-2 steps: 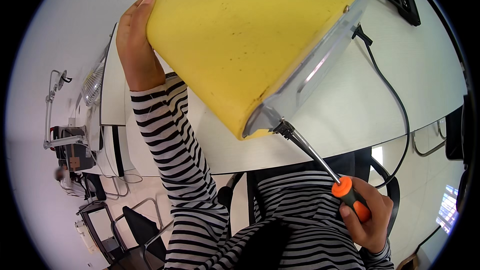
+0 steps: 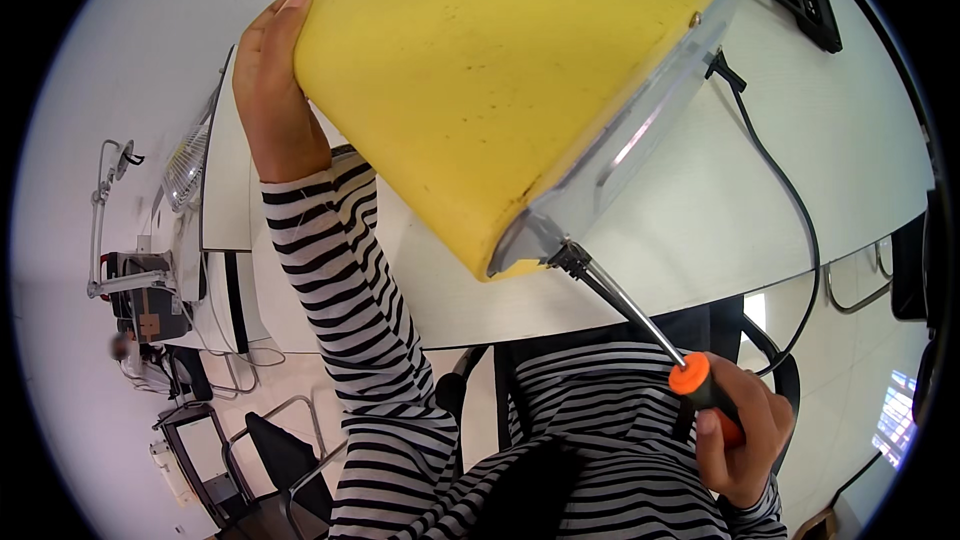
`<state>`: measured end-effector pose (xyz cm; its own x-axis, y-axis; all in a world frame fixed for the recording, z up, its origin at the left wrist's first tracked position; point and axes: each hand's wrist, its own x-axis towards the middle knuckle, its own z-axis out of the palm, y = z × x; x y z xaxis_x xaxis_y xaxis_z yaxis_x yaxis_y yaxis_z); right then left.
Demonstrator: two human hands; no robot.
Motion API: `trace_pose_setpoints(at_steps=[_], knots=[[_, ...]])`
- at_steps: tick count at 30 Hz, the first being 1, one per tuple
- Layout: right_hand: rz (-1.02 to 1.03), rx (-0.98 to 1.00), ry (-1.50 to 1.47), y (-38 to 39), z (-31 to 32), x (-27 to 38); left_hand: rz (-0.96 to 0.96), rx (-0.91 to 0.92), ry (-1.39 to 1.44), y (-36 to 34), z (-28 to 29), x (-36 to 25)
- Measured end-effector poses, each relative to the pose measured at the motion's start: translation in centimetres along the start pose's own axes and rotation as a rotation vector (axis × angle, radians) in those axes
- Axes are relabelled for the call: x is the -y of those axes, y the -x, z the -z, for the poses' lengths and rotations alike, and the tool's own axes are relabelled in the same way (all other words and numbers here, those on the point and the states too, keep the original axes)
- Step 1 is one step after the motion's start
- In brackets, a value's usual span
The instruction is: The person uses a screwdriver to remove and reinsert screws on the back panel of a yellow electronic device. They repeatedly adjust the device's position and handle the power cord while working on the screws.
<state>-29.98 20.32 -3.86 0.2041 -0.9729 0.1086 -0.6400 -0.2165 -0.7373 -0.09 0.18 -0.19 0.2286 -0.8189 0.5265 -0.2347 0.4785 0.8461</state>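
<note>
A large yellow plastic casing (image 2: 470, 80) with a clear grey panel (image 2: 610, 160) along its right side is tilted above the white table. My left hand (image 2: 275, 90) is closed on its left edge, the thumb on the yellow face and the other fingers partly hidden. My right hand (image 2: 750, 430) is wrapped round the orange and dark handle of a screwdriver (image 2: 640, 315). The screwdriver's tip meets the panel's near corner, beside a black cable fitting (image 2: 572, 258). A small screw (image 2: 696, 19) shows near the casing's far right edge.
A black cable (image 2: 790, 190) loops from the panel over the table (image 2: 850, 140) edge. An open black tool case (image 2: 805, 0) lies at the far right. Left, a fan (image 2: 187, 168), a lamp arm (image 2: 97, 210), a black chair (image 2: 285, 460) and another person (image 2: 150, 368) are visible.
The screwdriver handle has turned in my right hand, and that hand has shifted slightly right. My left hand and the casing are almost unmoved.
</note>
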Motion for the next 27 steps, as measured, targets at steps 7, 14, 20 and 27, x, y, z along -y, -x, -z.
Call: trace_pose_setpoints(at_steps=[7,14,20,27], knots=[[0.344,-0.251,0.687,1.3,0.1,1.6,-0.013,0.032,-0.007,0.0,-0.1,-0.2],[0.174,-0.316,0.583,0.3,-0.3,0.3,-0.041,-0.001,-0.012,-0.1,-0.1,0.1],[-0.026,-0.045,0.135,-0.7,-0.4,0.3,-0.050,0.012,0.006,-0.1,-0.2,0.1],[-0.235,0.195,-0.311,-0.2,0.4,0.0,-0.046,-0.003,0.007,0.1,-0.3,-0.1]])
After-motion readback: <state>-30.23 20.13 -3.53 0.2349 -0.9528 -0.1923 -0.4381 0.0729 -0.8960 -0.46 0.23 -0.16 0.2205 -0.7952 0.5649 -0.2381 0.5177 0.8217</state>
